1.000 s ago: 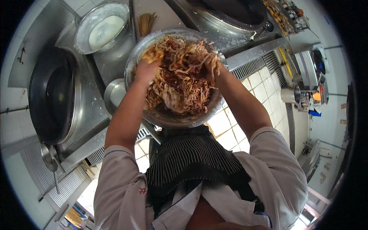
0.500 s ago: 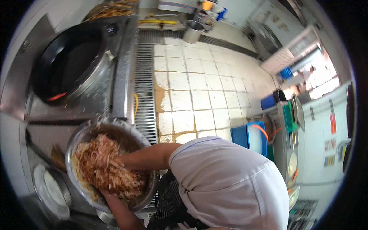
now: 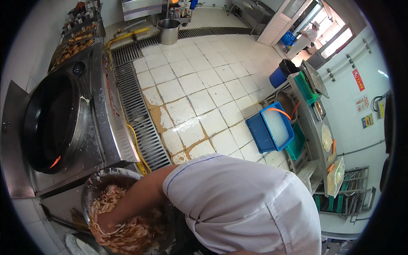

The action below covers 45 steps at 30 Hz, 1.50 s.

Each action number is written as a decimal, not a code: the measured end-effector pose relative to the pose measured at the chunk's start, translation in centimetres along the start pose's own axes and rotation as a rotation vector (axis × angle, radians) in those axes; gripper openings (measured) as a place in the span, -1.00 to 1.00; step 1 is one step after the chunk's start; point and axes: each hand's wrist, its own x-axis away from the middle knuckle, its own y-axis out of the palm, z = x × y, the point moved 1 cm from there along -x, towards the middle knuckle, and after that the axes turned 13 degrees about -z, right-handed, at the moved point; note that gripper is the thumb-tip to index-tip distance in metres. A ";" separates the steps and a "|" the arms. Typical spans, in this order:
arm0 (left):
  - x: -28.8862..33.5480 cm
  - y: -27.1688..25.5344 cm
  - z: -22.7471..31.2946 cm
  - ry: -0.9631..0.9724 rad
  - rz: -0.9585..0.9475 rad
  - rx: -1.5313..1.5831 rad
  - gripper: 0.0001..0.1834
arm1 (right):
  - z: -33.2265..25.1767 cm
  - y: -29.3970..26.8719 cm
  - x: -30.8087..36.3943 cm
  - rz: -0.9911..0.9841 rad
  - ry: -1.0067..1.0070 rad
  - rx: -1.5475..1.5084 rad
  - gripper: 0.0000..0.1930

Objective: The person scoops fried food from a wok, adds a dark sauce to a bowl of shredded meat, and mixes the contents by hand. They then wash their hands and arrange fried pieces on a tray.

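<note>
A large metal bowl (image 3: 121, 171) stands low at the left, beside the cooking range. Inside it lies a heap of raw-looking meat strips (image 3: 138, 233), pale pink and coated with reddish-brown sauce. My right arm, in a white short sleeve, reaches down into the bowl. My right hand (image 3: 109, 221) is sunk in the strips; some cling to its back, and its fingers are buried, so whether they are closed is hidden. My left hand does not show.
A big black wok (image 3: 51, 123) sits in the steel range, a ladle (image 3: 79, 69) behind it. A floor grate (image 3: 136, 102) runs alongside. Right lie a blue tub (image 3: 259, 131) of whitish liquid and a shelf unit. A metal pot (image 3: 168, 32) stands far back; a person (image 3: 304, 40) is beyond the doorway.
The view has swung, bringing more of the floor and right wall in. My right hand has pushed deeper, toward the bowl's near left side. My left forearm has left the picture.
</note>
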 end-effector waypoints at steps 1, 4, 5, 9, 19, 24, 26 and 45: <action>0.0 -0.3 0.2 0.001 0.002 0.006 -0.22 | -0.3 -0.3 -0.1 0.005 -0.007 0.002 -0.30; -0.3 -1.2 0.0 0.001 0.016 0.020 -0.22 | -0.3 -1.9 -0.2 0.023 -0.005 0.001 -0.32; -0.5 -1.7 -0.2 0.004 0.012 0.036 -0.22 | -0.1 -2.8 -0.2 0.041 -0.002 -0.006 -0.32; -2.2 -2.6 -0.5 0.000 0.008 0.071 -0.23 | 1.2 -5.8 -0.7 0.063 0.014 -0.024 -0.34; -7.7 -1.6 0.0 0.085 -0.276 0.577 -0.24 | 3.4 -2.9 2.2 -0.029 0.080 -0.050 -0.39; -5.7 0.3 0.5 0.190 -0.240 0.907 -0.25 | 0.7 -2.5 6.7 -0.071 0.170 -0.009 -0.41; -1.6 0.9 0.8 0.251 -0.176 1.016 -0.26 | -1.6 -3.3 7.1 -0.102 0.218 0.200 -0.42; 4.2 3.9 -6.6 -0.180 0.266 1.134 -0.29 | 0.6 -10.6 -7.4 -0.397 0.573 0.570 -0.51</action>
